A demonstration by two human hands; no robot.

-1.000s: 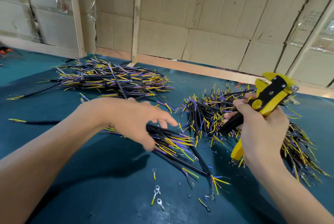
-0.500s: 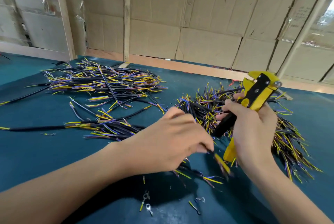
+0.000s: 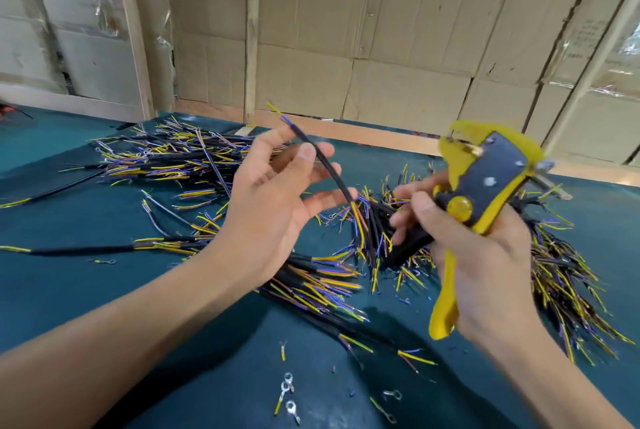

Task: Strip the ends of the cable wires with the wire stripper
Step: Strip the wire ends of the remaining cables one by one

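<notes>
Head view: your left hand [image 3: 273, 206], raised above the middle of the table, holds one short black cable [image 3: 323, 165] between thumb and loosely spread fingers, its yellow and purple wire ends showing at both tips. Just beside it, your right hand [image 3: 485, 255] grips the yellow-and-black wire stripper [image 3: 485, 186], fingers wrapped around its handles. Piles of similar cables [image 3: 180, 158] lie across the teal table [image 3: 69, 290], toward its far edge and right side. Small ring terminals [image 3: 287, 390] sit near the front edge. Cardboard panels [image 3: 346, 30] wall the back.
</notes>
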